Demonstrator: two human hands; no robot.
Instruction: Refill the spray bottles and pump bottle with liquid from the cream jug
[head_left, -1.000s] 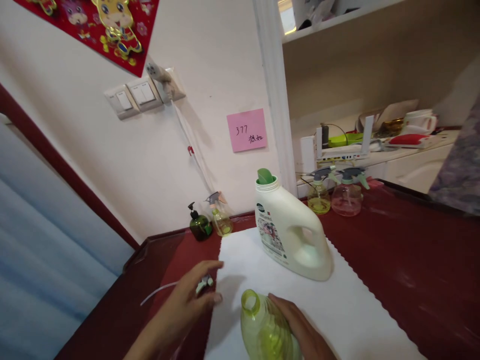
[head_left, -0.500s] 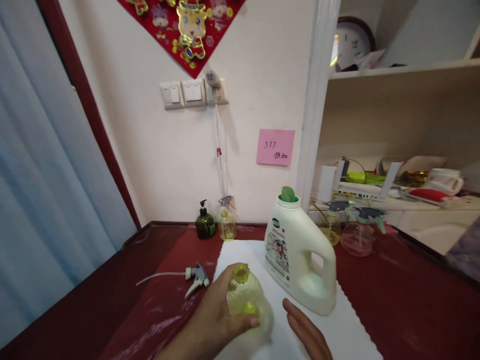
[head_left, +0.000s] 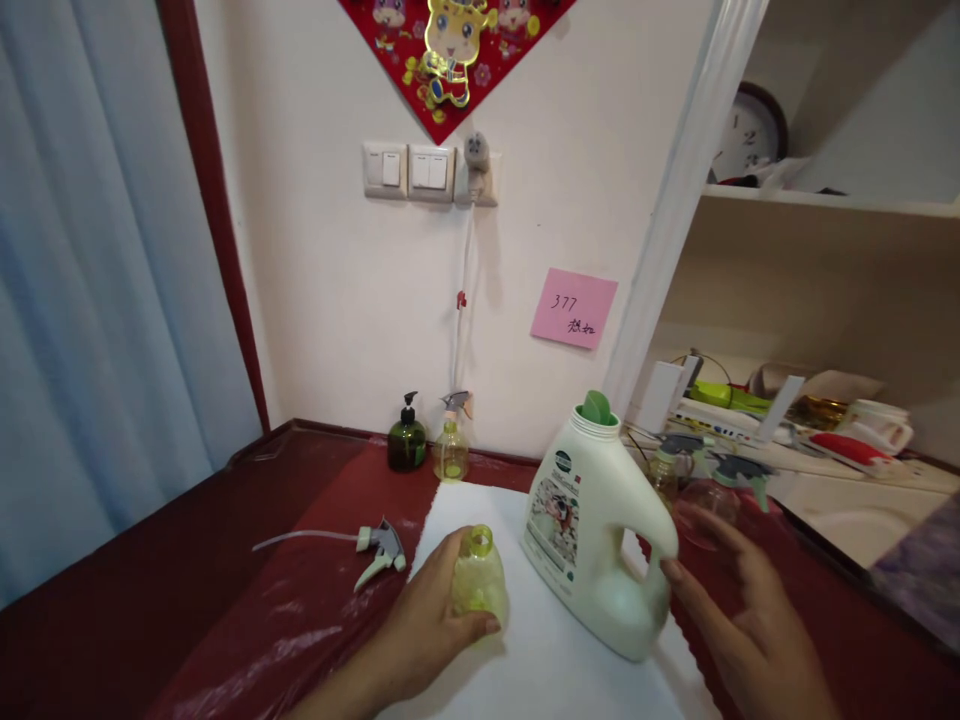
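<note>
My left hand is wrapped round a see-through yellow bottle, its neck open at the top. The bottle is over the white cloth. A large pale green jug with a printed label stands on the cloth to its right, a green piece showing in its uncapped mouth. My right hand is beside the jug's handle, fingers apart and holding nothing; whether a fingertip touches the handle I cannot tell. Left of my left hand lies a grey and pale green trigger sprayer head with its clear tube.
Against the wall stand a dark green pump bottle and a yellow spray bottle. Behind my right hand are a second yellow spray bottle and a pinkish one. A white router sits on the shelf at right.
My right hand has moved right, from in front of the jug to beside its handle, its fingers spreading. The left hand keeps hold of the yellow bottle. The view has shifted and tilted.
</note>
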